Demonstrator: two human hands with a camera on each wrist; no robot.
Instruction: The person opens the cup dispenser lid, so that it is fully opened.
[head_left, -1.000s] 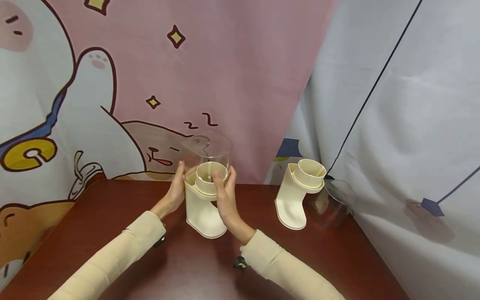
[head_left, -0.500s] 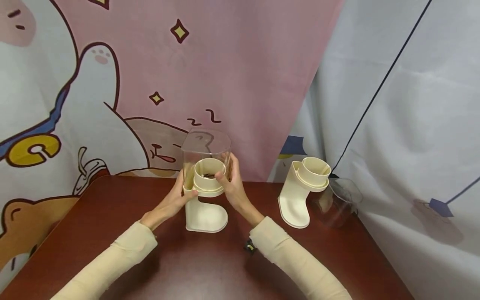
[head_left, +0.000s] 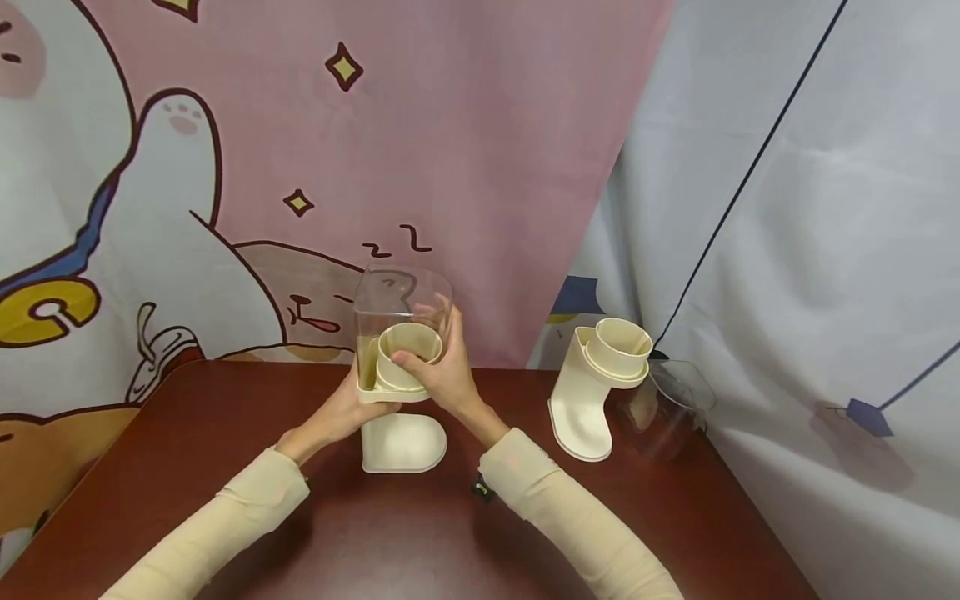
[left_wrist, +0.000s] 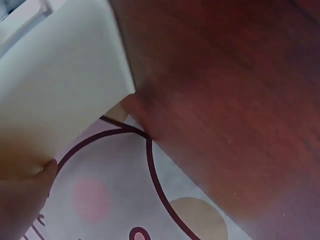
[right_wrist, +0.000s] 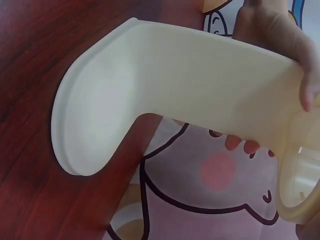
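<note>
A cream plastic stand (head_left: 405, 442) with a flat rounded foot and a round collar is on the brown table in the head view. Around the collar sits a clear plastic container (head_left: 390, 293), its lower edge at the stand's top. My left hand (head_left: 336, 414) grips the stand's neck under the collar, thumb across the front. With its fingers behind the clear wall and thumb over the collar, my right hand (head_left: 452, 379) holds the clear container. The right wrist view shows the stand (right_wrist: 195, 75) side-on, with left fingertips (right_wrist: 251, 146) curled round its neck.
A second cream stand (head_left: 585, 404) stands to the right on the table (head_left: 405, 533). Beside it, by the grey-white cloth (head_left: 795, 275), lies another clear container (head_left: 678, 408). A pink cartoon-printed cloth (head_left: 480, 150) hangs behind the table.
My left hand has slid from the container's side down to the stand's neck. The stand has turned so its foot points more to the right. My right thumb has moved left over the collar.
</note>
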